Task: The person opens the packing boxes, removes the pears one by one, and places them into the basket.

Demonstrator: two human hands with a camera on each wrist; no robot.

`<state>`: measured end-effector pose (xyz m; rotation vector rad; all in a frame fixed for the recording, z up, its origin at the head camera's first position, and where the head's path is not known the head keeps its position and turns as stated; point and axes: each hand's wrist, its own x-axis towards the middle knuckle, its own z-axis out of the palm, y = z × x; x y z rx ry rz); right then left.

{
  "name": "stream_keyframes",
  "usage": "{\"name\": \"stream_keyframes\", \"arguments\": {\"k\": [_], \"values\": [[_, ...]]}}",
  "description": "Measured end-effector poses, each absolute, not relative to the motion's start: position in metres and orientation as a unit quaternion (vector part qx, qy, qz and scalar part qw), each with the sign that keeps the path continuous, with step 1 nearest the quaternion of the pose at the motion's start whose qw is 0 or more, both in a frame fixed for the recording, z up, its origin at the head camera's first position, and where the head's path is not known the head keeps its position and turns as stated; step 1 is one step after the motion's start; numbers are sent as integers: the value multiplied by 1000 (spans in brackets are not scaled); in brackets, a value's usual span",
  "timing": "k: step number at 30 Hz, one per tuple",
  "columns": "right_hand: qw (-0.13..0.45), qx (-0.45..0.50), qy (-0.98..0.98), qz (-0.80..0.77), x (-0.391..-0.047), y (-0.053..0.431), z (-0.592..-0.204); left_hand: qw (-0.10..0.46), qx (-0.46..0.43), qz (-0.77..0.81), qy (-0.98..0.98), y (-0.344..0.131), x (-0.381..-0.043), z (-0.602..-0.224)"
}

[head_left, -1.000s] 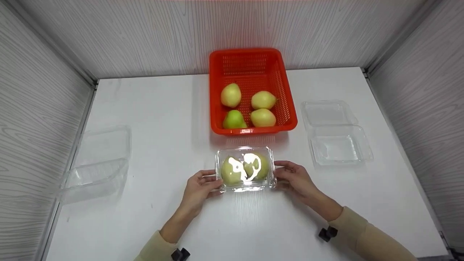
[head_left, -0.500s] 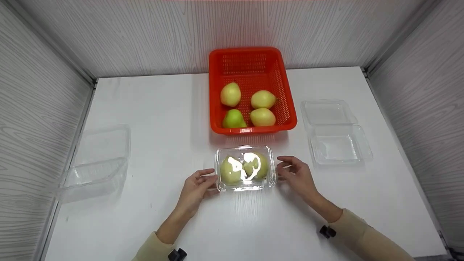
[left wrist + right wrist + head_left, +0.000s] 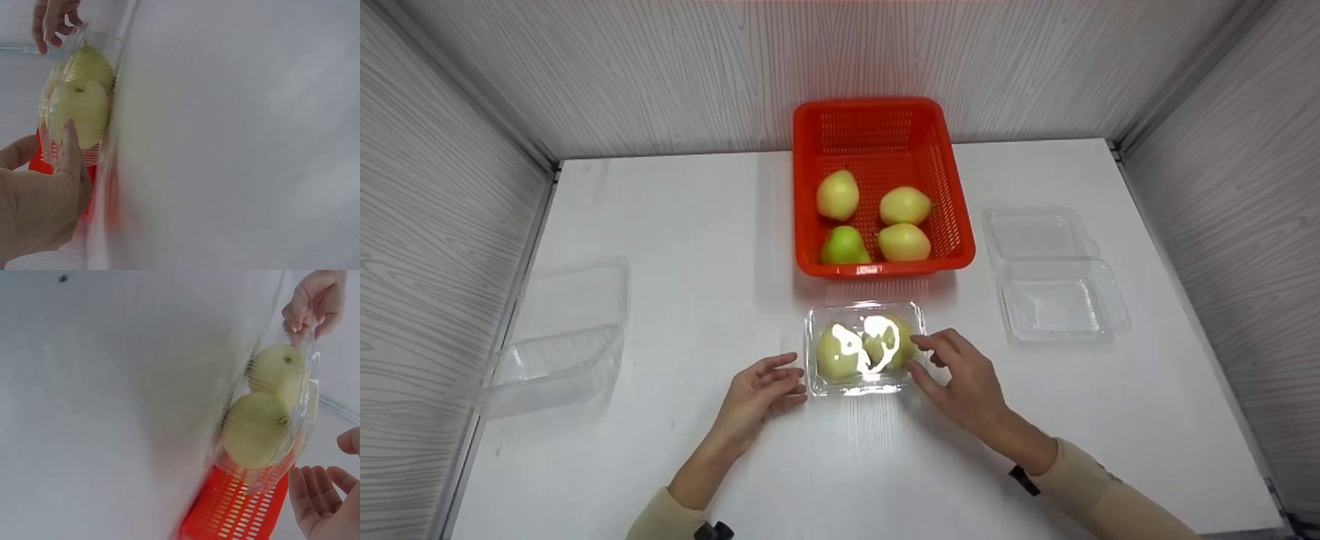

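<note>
A closed clear plastic clamshell box (image 3: 810, 346) sits in the middle of the table, with two yellow-green pears (image 3: 837, 364) inside it. My left hand (image 3: 748, 405) is beside the box's left end with loose fingers; a small gap shows in the head view. Over the box's right end reaches my right hand (image 3: 969, 386), its thumb and fingers spread and relaxed. In the right wrist view, those fingers (image 3: 306, 495) stand apart from the box. Whether the right fingertips touch the lid cannot be told. Neither hand grips anything.
Behind the box stands a red plastic basket (image 3: 802, 172) holding several pears (image 3: 904, 242). An open clear clamshell (image 3: 611, 296) lies at the table's left edge. Another open clamshell (image 3: 1110, 300) lies on the right. Grey wood-grain walls (image 3: 690, 75) enclose the table's back and sides.
Both hands have let go of the box's ends. The left hand has drawn back slightly to the left; the right hand moved off, then came in over the right end. The box stays put.
</note>
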<state>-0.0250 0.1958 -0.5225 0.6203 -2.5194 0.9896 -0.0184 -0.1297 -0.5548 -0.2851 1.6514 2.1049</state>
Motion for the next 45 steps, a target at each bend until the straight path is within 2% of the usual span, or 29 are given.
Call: {"name": "stream_keyframes", "arguments": {"k": [7,14,28,45], "values": [[235,307,-889,245,-21,169,-516,221,-113,782,572,-133,-16,-560],[278,356,-874,178,-15,146,-520,226,-107,790,559,-130,-15,-561],[280,402,-869,65,-9,109,-532,232,-103,786,563,-122,-18,-560],[328,428,-842,-11,-11,97,-538,239,-90,785,565,-120,-23,-562]]}}
